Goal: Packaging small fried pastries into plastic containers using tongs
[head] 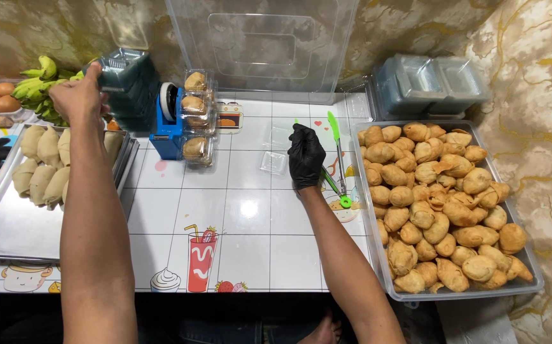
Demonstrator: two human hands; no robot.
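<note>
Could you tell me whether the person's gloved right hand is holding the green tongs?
No, the right hand rests on the table beside the green tongs, not gripping them.

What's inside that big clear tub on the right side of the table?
The clear tub is piled with golden fried pastries, heaped nearly to its rim. Only the top layers show; the lower ones and the tub's bottom are covered. The gloved right hand rests beside it, near green tongs.

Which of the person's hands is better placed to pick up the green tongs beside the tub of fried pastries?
Probably the right hand: gloved in black, it rests on the table right beside the green tongs and the tub of fried pastries. The bare left hand is far across the table, touching a stack of clear plastic boxes.
</note>
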